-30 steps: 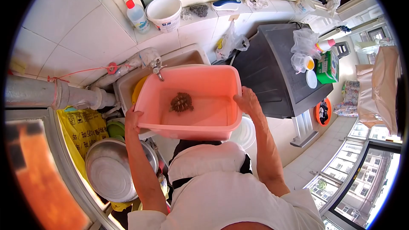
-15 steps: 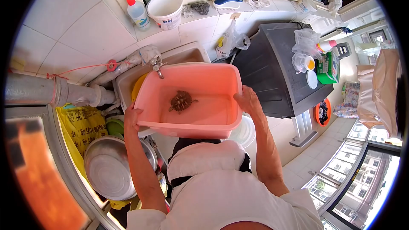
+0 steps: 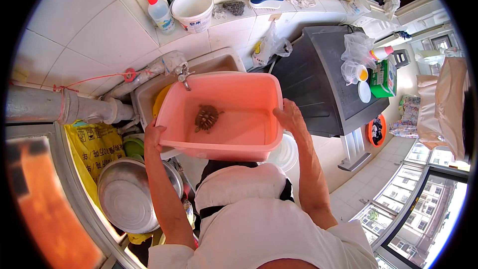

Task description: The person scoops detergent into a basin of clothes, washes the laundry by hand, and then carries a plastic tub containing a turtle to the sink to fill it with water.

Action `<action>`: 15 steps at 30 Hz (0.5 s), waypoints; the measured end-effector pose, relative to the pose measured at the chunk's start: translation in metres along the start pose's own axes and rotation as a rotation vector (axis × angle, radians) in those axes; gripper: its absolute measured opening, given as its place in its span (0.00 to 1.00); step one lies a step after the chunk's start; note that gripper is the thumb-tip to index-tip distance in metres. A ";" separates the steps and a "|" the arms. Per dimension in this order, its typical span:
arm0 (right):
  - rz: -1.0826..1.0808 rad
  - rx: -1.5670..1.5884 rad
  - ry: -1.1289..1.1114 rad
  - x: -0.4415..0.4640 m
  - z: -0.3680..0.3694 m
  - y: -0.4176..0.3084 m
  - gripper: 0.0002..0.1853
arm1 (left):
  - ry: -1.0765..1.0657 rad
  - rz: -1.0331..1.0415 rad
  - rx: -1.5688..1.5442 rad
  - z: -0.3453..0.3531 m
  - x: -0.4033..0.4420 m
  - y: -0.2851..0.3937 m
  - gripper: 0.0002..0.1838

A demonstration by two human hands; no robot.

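A pink plastic tub (image 3: 244, 127) is held between my two hands, over the front of a sink (image 3: 219, 60). My left hand (image 3: 154, 137) grips its left rim, and my right hand (image 3: 289, 117) grips the right rim with the thumb on top. On the tub's floor, left of the middle, lies a small brown turtle (image 3: 206, 118). The metal faucet (image 3: 184, 78) reaches over the tub's back rim. Part of a yellow thing (image 3: 160, 100) shows in the sink behind the tub's left side.
A white bucket (image 3: 192, 11), a red-capped bottle (image 3: 161, 15) and a brush (image 3: 266, 2) stand along the ledge. At right is a dark grey cabinet (image 3: 318, 84) bearing bags and a green box (image 3: 383, 79). Metal basins (image 3: 127, 197) sit at lower left.
The turtle has turned and shifted slightly left and up inside the tub. Both hands keep their hold on the rims, and the tub has moved barely at all.
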State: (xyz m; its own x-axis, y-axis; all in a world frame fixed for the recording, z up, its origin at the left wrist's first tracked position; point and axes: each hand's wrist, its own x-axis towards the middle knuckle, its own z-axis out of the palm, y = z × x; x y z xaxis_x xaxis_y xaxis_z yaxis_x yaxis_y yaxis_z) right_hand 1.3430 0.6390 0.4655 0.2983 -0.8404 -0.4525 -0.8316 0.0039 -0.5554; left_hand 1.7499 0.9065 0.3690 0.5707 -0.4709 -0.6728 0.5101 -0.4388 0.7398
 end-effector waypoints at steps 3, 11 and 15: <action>0.000 -0.010 0.013 0.002 0.004 0.003 0.25 | -0.007 0.029 0.002 -0.001 0.003 -0.002 0.37; 0.017 -0.026 -0.002 -0.001 -0.001 -0.004 0.25 | 0.013 0.020 0.022 -0.003 0.005 -0.002 0.37; -0.005 -0.013 0.007 -0.002 -0.002 -0.005 0.26 | 0.016 0.011 0.018 0.000 0.000 0.001 0.37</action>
State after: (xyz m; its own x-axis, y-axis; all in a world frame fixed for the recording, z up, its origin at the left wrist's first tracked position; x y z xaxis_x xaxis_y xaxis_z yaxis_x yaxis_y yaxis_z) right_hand 1.3454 0.6400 0.4706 0.2994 -0.8441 -0.4448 -0.8359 -0.0072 -0.5489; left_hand 1.7503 0.9060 0.3696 0.5869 -0.4633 -0.6640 0.4921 -0.4471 0.7470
